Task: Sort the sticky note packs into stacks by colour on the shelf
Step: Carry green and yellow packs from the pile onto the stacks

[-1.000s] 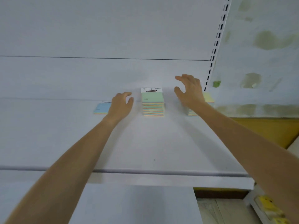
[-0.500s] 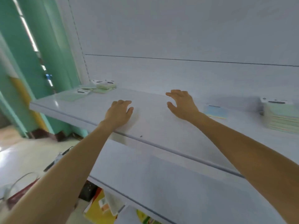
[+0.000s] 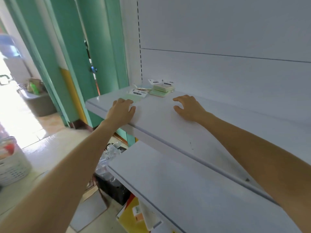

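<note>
Several green sticky note packs lie at the left end of the white shelf [image 3: 168, 128]. Two thicker green packs [image 3: 162, 89] are piled near the back wall. A thin green pack [image 3: 137, 95] with a white header lies closer to the front, and a clear wrapper [image 3: 142, 87] sits behind it. My left hand [image 3: 122, 110] hovers over the shelf's front edge, its fingertips at the thin pack's near edge, holding nothing. My right hand [image 3: 188, 106] reaches over the shelf with spread, relaxed fingers, a short way right of the piled packs.
A lower white shelf [image 3: 185, 187] juts out below. Green door frames [image 3: 94, 52] stand at the left. On the tiled floor are a white basket [image 3: 11, 163], a grey bin [image 3: 39, 101] and yellow items [image 3: 133, 214] under the shelves.
My view has swung left, away from the sorted stacks at the right. Both hands have travelled left along the shelf toward the loose green packs.
</note>
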